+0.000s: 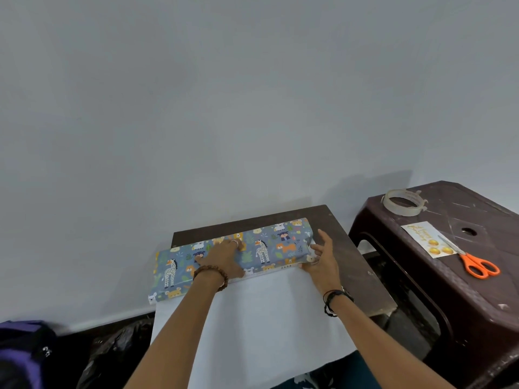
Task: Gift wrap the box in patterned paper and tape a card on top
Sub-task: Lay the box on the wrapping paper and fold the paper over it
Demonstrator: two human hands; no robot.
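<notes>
Against a grey wall (252, 94), dark table (348, 248), brown stool (477, 304) beside it, floor below

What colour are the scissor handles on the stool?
Orange, on the metal-bladed scissors; head view.

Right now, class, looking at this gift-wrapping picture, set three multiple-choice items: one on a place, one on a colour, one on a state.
1. Where do the scissors lie?
A. on the brown stool
B. on the wrapping paper
C. on the floor

2. What colour are the scissor handles?
A. blue
B. orange
C. black

3. What is the left hand doing?
A. holding tape
B. hanging idle
C. pressing flat on the patterned paper

Answers: 1 A, they lie partly over the card on the stool; 2 B, both loops are orange; 3 C, the fingers lie flat on the fold.
</notes>
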